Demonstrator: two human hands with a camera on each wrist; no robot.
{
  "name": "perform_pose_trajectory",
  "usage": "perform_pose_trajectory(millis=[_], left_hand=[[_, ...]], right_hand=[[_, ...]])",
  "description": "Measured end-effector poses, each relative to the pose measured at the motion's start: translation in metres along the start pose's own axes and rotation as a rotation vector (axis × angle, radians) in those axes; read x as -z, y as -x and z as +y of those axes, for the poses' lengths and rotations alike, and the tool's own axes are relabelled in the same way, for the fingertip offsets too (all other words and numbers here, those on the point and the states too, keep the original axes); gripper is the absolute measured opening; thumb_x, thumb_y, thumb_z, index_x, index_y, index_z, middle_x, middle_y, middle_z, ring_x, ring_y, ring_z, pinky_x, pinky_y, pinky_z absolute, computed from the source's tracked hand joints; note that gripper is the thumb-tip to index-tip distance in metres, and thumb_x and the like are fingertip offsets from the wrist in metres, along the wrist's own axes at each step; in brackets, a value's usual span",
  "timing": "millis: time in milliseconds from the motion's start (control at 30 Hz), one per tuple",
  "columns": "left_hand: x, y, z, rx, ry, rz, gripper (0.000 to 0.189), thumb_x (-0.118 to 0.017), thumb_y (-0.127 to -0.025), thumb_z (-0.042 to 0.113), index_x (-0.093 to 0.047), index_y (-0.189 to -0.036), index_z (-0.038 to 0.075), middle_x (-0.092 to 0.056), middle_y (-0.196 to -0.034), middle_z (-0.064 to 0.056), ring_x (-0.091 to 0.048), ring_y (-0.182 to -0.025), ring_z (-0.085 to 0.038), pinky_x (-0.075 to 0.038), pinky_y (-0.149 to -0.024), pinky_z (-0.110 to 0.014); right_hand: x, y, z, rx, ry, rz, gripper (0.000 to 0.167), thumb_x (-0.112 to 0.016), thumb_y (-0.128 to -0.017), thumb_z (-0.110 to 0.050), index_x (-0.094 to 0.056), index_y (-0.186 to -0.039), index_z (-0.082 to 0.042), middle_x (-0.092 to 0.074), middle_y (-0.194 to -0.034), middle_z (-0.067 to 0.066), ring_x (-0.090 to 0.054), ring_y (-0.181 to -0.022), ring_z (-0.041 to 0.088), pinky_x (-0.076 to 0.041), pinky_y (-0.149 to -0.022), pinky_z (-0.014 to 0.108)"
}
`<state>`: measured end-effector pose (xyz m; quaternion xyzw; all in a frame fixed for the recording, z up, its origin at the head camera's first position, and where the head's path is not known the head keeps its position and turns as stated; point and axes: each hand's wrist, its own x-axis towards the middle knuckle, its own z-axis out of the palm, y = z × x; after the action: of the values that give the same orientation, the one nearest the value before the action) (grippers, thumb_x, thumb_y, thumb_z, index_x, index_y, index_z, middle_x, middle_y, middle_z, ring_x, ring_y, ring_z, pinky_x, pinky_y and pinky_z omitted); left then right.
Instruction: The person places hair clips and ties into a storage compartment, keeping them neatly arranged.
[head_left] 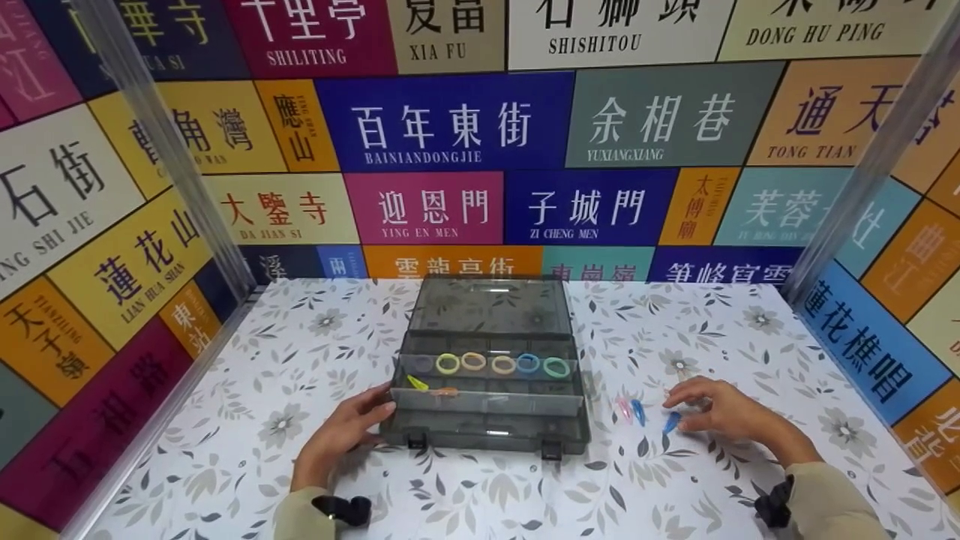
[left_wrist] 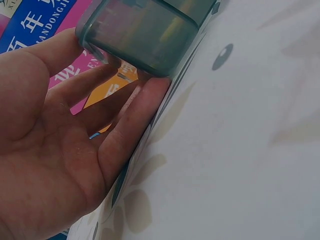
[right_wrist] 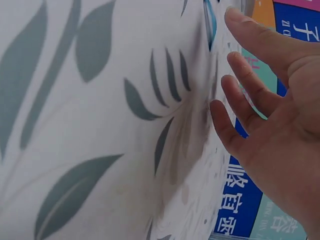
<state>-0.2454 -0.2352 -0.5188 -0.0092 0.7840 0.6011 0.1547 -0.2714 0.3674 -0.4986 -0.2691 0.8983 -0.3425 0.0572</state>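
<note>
A dark see-through organizer box (head_left: 487, 439) stands with its lid (head_left: 491, 304) raised. My left hand (head_left: 341, 427) touches the box's left side with thumb and fingers extended; the left wrist view shows the fingertips (left_wrist: 157, 82) at its lower edge. To the right, my right hand (head_left: 724, 409) hovers loosely spread by a blue hair clip (head_left: 671, 422), which shows at the top of the right wrist view beside the thumb. A pink hair clip (head_left: 625, 409) and another blue hair clip (head_left: 638, 412) lie between that hand and the box.
Several colored hair ties, among them a green one (head_left: 556, 367), sit in a middle row of the box. In front of them are a yellow clip (head_left: 416, 383) and an orange clip (head_left: 446, 391). Lettered panels (head_left: 442, 120) wall the floral tabletop (head_left: 285, 424).
</note>
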Motion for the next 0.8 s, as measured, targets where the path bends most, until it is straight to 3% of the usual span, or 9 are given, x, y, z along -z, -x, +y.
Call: perform_pose_trajectory(millis=[233,567,800], left_hand=[[0.0,-0.001,0.0,0.017,0.002,0.01,0.065,-0.059,-0.102,0.034,-0.035,-0.156,0.008,-0.038,-0.158,-0.023,-0.039,-0.144,-0.043,-0.059,-0.091,-0.046],[0.001,0.0,-0.001,0.007,0.013,0.008,0.065,-0.059,-0.102,0.032,-0.034,-0.157,0.008,-0.037,-0.159,-0.024,-0.039,-0.144,-0.044,-0.059,-0.091,-0.046],[0.0,-0.002,-0.002,-0.01,0.001,-0.006,0.063,-0.057,-0.103,0.03,-0.033,-0.157,0.007,-0.035,-0.159,-0.027,-0.038,-0.144,-0.046,-0.058,-0.093,-0.05]], right_hand=[[-0.002,-0.003,0.007,-0.068,-0.014,-0.027,0.027,-0.082,-0.082,-0.022,-0.078,-0.106,-0.01,-0.06,-0.124,0.021,-0.046,-0.107,-0.011,-0.047,-0.089,0.02],[-0.002,-0.01,0.003,-0.101,0.109,-0.048,0.014,-0.083,-0.08,-0.028,-0.081,-0.093,-0.021,-0.059,-0.12,0.012,-0.055,-0.112,0.025,-0.047,-0.092,0.028],[-0.004,-0.011,0.002,-0.142,0.149,-0.034,0.01,-0.085,-0.078,-0.03,-0.079,-0.084,-0.026,-0.06,-0.12,0.008,-0.055,-0.116,0.033,-0.047,-0.095,0.04]])
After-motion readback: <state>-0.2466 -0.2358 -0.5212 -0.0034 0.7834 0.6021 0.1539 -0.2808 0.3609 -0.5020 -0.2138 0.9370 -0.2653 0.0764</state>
